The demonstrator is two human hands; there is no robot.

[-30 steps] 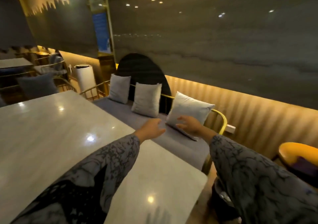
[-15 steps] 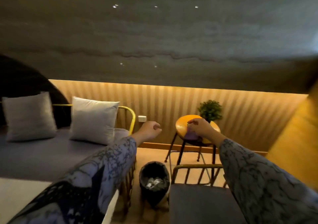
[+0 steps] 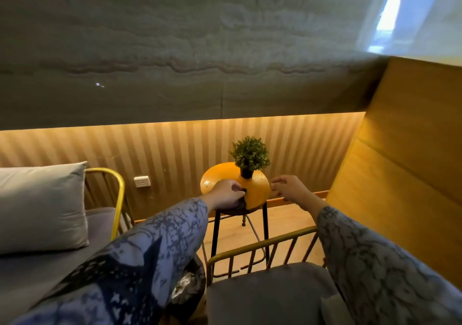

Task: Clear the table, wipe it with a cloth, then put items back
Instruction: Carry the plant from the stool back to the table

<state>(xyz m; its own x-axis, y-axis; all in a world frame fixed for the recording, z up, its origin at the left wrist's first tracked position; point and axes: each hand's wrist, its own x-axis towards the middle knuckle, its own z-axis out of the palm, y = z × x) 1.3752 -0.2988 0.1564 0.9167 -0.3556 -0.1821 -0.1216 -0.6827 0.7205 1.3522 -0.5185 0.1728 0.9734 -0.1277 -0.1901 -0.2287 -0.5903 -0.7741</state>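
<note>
- Head view: left hand [image 3: 228, 196] pinching a dark crumpled cloth [image 3: 241, 203] at the near edge of the round orange wooden stool top [image 3: 255, 192]; right hand [image 3: 287, 189] just beside the stool's right edge, fingers loosely curled, holding nothing.
- Small potted green plant in a black pot [image 3: 250, 158] standing at the back of the stool top, apart from both hands.
- Best, judging from this: gather the cloth fully into the left hand and lift it straight off.
- Worth keeping the right hand low and clear of the pot, since a nudge could tip it.
</note>
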